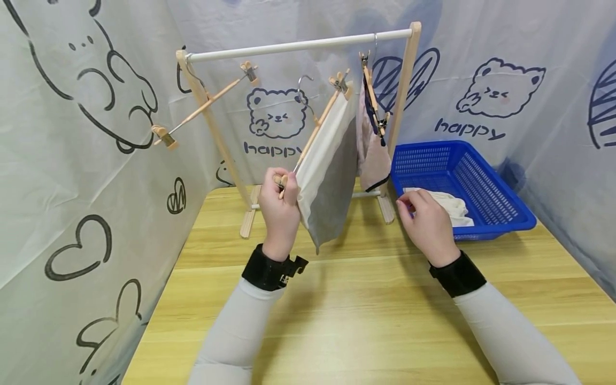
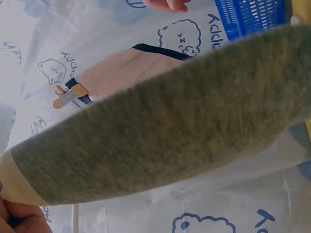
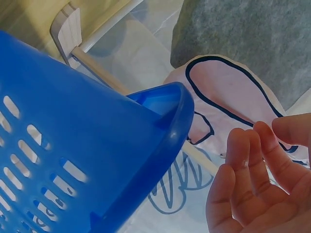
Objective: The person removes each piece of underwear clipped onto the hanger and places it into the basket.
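Clip hanger (image 1: 315, 128) with grey cloth (image 1: 329, 176), hung on rack rail (image 1: 298, 47): lower clip pinched by left hand (image 1: 280, 206). Right hand (image 1: 425, 222), fingers (image 3: 252, 160) relaxed, empty, held beside blue basket (image 1: 500, 214) on bench (image 1: 366, 299).

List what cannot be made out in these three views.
- Left hand, left wrist view: only a sliver at the bottom corner shows; the grey cloth fills the frame.
- Clip in the left hand, head view: fingers cover it.
- White cloth in the blue basket, head view: the right hand and rim hide part; in the right wrist view the wall hides it.
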Demonstrator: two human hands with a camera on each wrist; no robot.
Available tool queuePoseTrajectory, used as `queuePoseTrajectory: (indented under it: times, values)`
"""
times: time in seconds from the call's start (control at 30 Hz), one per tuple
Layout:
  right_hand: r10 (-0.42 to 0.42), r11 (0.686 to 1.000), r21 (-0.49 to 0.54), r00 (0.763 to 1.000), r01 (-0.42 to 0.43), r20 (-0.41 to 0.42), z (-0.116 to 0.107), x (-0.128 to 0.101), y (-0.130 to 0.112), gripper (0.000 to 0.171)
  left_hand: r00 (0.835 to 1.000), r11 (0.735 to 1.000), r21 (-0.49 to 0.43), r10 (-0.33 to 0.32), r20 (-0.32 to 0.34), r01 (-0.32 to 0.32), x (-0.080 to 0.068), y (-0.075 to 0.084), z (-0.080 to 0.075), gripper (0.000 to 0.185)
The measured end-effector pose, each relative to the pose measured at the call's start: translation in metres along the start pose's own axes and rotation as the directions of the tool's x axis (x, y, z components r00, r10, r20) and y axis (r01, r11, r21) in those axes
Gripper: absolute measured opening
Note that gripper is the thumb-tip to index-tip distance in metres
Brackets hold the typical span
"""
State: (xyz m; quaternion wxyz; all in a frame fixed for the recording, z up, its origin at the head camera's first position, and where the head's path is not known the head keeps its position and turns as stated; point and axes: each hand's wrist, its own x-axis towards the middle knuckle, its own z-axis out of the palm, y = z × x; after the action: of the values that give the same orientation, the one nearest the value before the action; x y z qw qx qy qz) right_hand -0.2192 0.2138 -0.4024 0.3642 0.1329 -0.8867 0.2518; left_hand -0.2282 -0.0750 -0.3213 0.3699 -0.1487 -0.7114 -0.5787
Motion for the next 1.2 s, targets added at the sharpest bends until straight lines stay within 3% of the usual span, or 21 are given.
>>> queuePoseTrajectory:
  times: [0.33,0.77,1.2]
  values:
    - [0.001,1.000,0.002,1.000,-0.001,0.011,0.001,0.000,0.001,0.012,0.999,1.000,0.003,-0.010,-0.033,0.010,-0.010,-0.011,-0.001,0.031]
    - [0.002,1.000,0.010,1.000,-0.002,0.014,0.002,-0.001,0.001,0.011,0.998,0.997,-0.060,-0.049,-0.024,0.048,-0.016,-0.017,-0.008,0.027]
    - [-0.005,1.000,0.016,1.000,0.005,0.006,0.001,-0.002,-0.001,0.009,1.000,0.999,-0.028,-0.027,0.014,0.027,-0.023,-0.018,-0.014,0.031]
